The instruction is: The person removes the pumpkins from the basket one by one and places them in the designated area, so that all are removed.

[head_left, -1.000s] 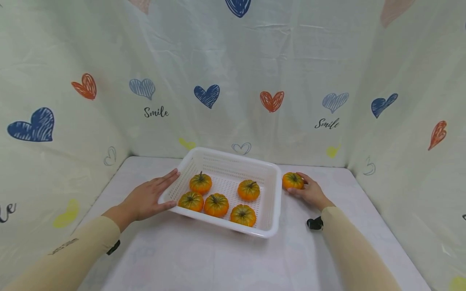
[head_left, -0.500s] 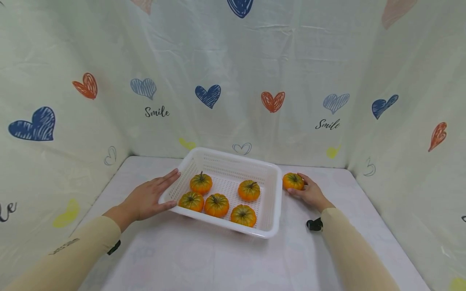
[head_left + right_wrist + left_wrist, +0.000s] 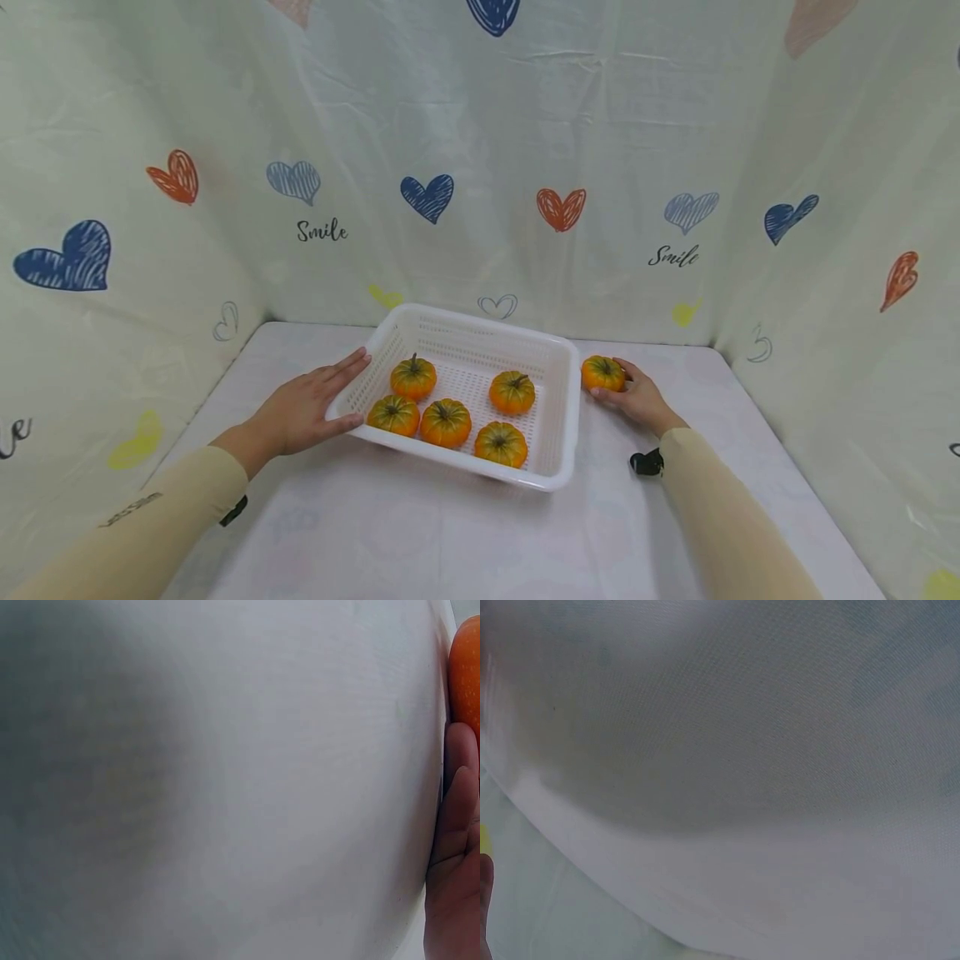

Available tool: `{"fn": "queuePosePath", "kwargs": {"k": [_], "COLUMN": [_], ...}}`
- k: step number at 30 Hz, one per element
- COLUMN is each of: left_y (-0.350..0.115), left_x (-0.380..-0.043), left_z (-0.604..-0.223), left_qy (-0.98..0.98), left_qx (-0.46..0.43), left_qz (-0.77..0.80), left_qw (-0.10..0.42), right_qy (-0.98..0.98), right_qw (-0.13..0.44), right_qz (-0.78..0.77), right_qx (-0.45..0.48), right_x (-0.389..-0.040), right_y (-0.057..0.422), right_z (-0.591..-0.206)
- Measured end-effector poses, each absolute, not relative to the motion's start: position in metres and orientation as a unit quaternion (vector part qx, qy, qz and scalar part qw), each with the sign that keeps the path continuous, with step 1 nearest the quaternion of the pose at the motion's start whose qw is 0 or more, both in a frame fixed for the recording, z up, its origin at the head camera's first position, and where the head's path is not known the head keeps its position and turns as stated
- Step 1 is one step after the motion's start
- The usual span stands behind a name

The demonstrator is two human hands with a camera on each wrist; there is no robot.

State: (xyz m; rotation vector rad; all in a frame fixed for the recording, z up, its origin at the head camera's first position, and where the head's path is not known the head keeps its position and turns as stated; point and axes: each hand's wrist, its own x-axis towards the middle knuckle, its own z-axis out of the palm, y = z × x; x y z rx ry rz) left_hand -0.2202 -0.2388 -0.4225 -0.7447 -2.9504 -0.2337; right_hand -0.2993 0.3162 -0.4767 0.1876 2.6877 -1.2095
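In the head view a white plastic basket stands at a slant on the table, holding several small orange pumpkins with green-streaked tops, one pumpkin in its right half. My left hand lies against the basket's left side, fingers extended and thumb at the near left corner. Just beyond the basket's right wall, my right hand holds another small pumpkin, thumb in front and fingers at its right. At the right wrist view's edge the pumpkin's orange side meets my fingers. The left wrist view shows mostly tablecloth.
A white cloth covers the table. Pale curtains printed with hearts and "Smile" hang behind the table and along both sides. A black device sits at my right wrist.
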Motion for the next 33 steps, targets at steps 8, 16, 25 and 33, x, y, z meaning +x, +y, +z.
{"fn": "queuePosePath", "kwargs": {"k": [8,16,25,33], "left_y": [-0.239,-0.239,-0.240,-0.241], "left_x": [-0.221,-0.221,-0.223,-0.223], "left_z": [-0.424,-0.423,-0.422,-0.423], "left_qy": [-0.965,-0.966,-0.966,-0.965], "left_qx": [-0.246,-0.243,-0.245,-0.246], "left_qz": [-0.078,-0.076,-0.075,-0.079], "left_qw": [0.046,0.041,0.038,0.037], "right_qy": [0.912,0.913,0.913,0.921], "right_qw": [0.094,0.088,0.096,0.124], "right_qz": [-0.396,-0.395,-0.394,-0.369], "right_qx": [0.055,0.046,0.037,0.033], "right_x": [-0.299,-0.298,-0.298,-0.290], "right_y": [0.317,0.318,0.325,0.342], "right_z": [-0.477,-0.478,-0.474,-0.453]}}
